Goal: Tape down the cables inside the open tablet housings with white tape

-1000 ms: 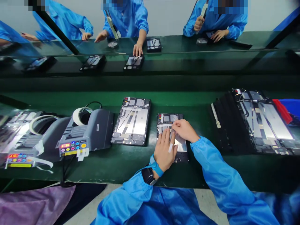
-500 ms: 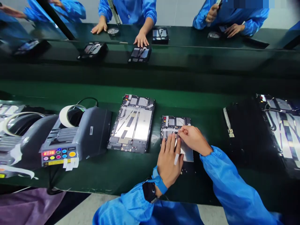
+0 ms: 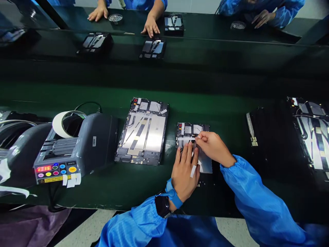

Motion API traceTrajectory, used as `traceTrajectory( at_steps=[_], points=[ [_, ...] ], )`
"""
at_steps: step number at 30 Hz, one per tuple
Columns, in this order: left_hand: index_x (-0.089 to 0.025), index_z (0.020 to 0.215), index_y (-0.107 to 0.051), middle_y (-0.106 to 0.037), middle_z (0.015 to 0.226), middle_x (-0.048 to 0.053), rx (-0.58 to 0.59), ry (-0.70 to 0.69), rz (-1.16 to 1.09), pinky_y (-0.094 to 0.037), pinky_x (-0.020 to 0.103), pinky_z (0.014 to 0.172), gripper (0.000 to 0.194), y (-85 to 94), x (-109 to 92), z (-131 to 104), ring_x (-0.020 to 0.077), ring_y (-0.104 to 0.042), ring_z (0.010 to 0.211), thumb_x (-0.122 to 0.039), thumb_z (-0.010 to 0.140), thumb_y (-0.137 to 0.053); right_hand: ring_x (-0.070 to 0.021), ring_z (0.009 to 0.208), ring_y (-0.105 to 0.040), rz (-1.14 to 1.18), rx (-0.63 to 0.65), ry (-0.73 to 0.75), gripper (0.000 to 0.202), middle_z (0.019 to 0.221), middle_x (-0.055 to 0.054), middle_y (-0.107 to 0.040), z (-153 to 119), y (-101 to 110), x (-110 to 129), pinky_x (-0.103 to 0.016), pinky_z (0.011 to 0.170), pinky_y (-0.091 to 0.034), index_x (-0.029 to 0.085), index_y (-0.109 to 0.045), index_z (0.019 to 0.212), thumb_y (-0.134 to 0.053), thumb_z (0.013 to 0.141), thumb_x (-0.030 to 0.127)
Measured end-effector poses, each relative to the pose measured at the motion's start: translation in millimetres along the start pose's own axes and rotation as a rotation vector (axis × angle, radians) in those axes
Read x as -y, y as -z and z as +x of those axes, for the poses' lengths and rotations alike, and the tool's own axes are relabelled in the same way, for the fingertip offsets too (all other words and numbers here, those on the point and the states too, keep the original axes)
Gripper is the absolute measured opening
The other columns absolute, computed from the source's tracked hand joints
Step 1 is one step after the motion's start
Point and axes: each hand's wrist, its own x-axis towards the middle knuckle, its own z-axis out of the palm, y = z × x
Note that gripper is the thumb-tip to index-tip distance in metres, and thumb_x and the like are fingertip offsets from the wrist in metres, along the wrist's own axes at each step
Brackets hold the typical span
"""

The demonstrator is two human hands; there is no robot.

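An opened tablet-like device [image 3: 205, 161] with bare circuitry and a silvery panel lies on the green bench in front of me. My left hand [image 3: 185, 175] rests on it with the fingers stretched out flat, and a small piece of white tape [image 3: 193, 171] sticks to its back. Across the upper part of the device runs a strip of white tape [image 3: 185, 139]. The thumb and forefinger of my right hand [image 3: 213, 145] pinch the strip's right end. What lies beneath my left palm is hidden.
A larger opened device [image 3: 145, 132] lies to the left, beside a grey tape dispenser [image 3: 96, 145] with a white roll [image 3: 61, 124] and cut tape pieces on its front. More opened devices [image 3: 312, 132] sit at far right. Across the bench a co-worker's hand [image 3: 151, 25] touches another unit.
The camera view has shifted slightly, so the far bench sits higher. My hands stay at the device almost unmoved, and the white strip under my right fingers shows more clearly.
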Motion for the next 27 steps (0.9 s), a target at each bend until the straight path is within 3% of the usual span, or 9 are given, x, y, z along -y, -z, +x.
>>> traceTrajectory(
  at_steps=[15,22,25,27],
  points=[
    [-0.007,0.157,-0.046,-0.032,0.169,0.021,-0.007,-0.007,-0.007,-0.028,0.059,0.13,0.062,-2.3,0.9,-0.3,0.0365,-0.031,0.159,-0.033,0.102,-0.054,-0.012,0.055,-0.046,0.097,-0.035,-0.024,0.025,0.055,0.002,-0.055,-6.2,-2.7,30.4,-0.026,0.053,-0.031,0.02,-0.053,0.065,-0.055,0.081,0.038],
    [-0.015,0.154,-0.05,-0.041,0.166,0.017,-0.015,-0.027,0.019,-0.036,0.063,0.125,0.056,0.9,0.7,-2.7,0.0362,-0.036,0.156,-0.034,0.101,-0.055,-0.013,0.055,-0.05,0.111,-0.036,-0.021,0.02,0.056,0.0,-0.06,-0.6,-2.7,44.9,-0.026,0.054,-0.033,0.019,-0.055,0.064,-0.054,0.078,0.033],
    [-0.016,0.15,-0.055,-0.048,0.162,0.016,-0.024,-0.022,0.029,-0.044,0.061,0.119,0.051,2.9,13.8,-16.0,0.0363,-0.044,0.152,-0.036,0.103,-0.054,-0.0127,0.054,-0.049,0.095,-0.046,-0.027,0.021,0.055,0.0,-0.058,-1.8,-2.7,45.3,-0.027,0.053,-0.032,0.019,-0.054,0.063,-0.054,0.078,0.033],
    [-0.016,0.147,-0.059,-0.054,0.157,0.015,-0.036,-0.005,0.039,-0.05,0.059,0.114,0.047,6.9,36.5,-33.0,0.0354,-0.051,0.146,-0.035,0.105,-0.052,-0.0128,0.054,-0.048,0.089,-0.047,-0.043,0.021,0.054,0.001,-0.057,-3.4,-2.4,44.7,-0.027,0.053,-0.031,0.019,-0.054,0.063,-0.054,0.079,0.033]
  ],
)
